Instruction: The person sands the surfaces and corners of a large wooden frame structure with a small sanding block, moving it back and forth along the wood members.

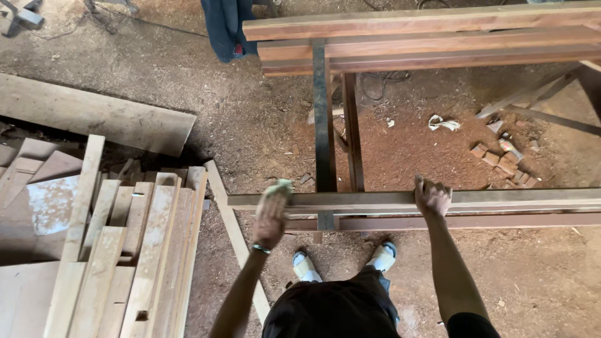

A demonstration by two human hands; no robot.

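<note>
A long, pale wooden plank (501, 199) lies across a dark metal frame (324, 125), straight and flat-faced. The left hand (270, 216) presses a greenish pad (279, 187) onto its near end, fingers closed over it; the right hand (432, 197) grips the plank's edge. Stacked rough boards (138, 250) lie left; sawdust covers the floor (263, 125).

Your dark metal desk frame (323, 125) carries long reddish planks (426, 28) (three at the far side) and a paler plank (501, 200) near you.
</note>
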